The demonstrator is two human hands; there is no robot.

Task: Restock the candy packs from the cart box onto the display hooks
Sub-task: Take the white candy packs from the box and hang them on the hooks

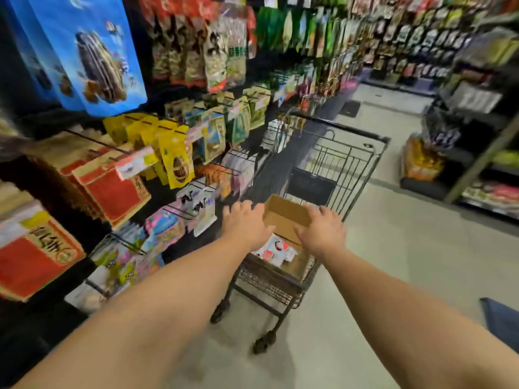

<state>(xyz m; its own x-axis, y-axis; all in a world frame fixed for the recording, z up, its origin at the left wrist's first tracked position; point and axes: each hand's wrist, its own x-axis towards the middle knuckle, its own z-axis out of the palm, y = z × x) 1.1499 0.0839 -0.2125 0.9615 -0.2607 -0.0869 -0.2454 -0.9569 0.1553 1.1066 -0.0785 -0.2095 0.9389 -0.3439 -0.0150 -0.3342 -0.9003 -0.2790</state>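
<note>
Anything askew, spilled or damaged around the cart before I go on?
Nothing stands out. The box sits open in the cart with packs inside, both hands over it. The shelves are too blurred to judge.

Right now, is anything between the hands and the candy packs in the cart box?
Nothing visible blocks them. The cardboard box sits open in the cart, and the candy packs lie uncovered between the left hand and right hand, which hover just above. Only the raised far flap stands behind the packs.
</note>
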